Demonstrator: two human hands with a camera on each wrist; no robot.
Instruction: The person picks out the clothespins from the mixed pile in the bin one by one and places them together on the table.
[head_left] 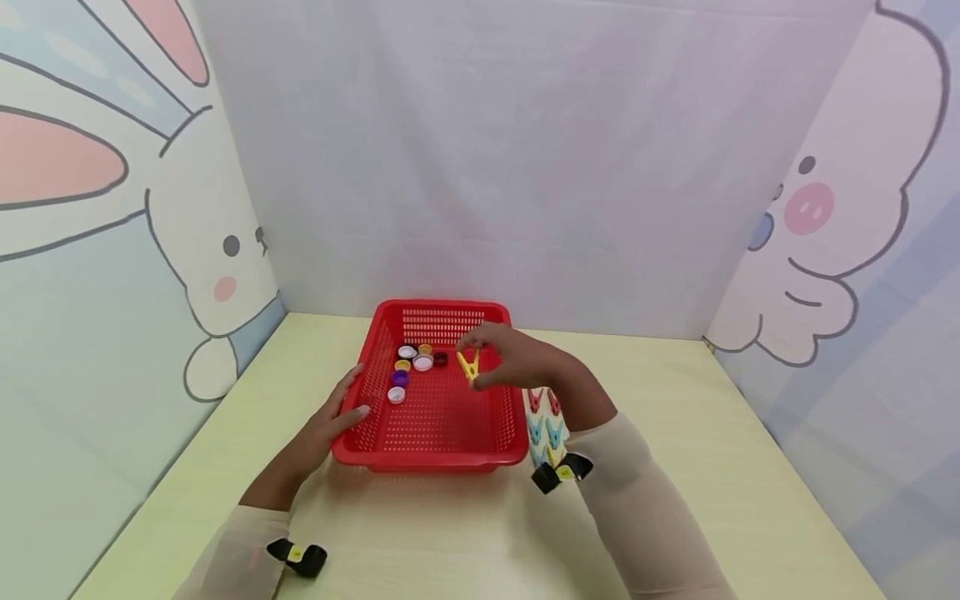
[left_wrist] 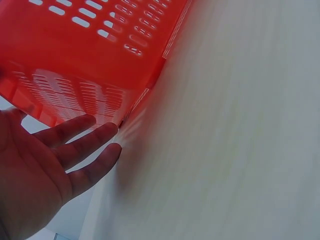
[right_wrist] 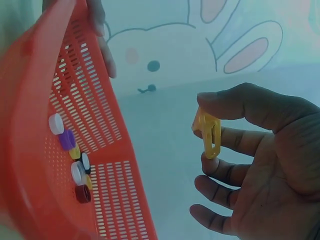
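Above the right part of the red plastic basket (head_left: 435, 459), my right hand (head_left: 517, 358) pinches a yellow clothespin (head_left: 469, 367) between thumb and fingers. In the right wrist view the same yellow clothespin (right_wrist: 209, 134) is held apart from the basket (right_wrist: 127, 165). My left hand (head_left: 330, 425) rests at the basket's left rim, thumb on the rim. The left wrist view shows its fingers (left_wrist: 90, 167) spread and fairly straight by the basket's outer wall (left_wrist: 100, 65). Several bottle caps, among them a purple cap (head_left: 401, 378) and a dark brown cap (head_left: 440, 359), lie inside at the left.
Right of the basket, partly under my right forearm, lie several clothespins: a red clothespin (head_left: 535, 401), a blue clothespin (head_left: 555, 433) and others. The pale wooden table (head_left: 420, 533) meets a white curtain (head_left: 510, 167) behind and cartoon-printed walls at both sides.
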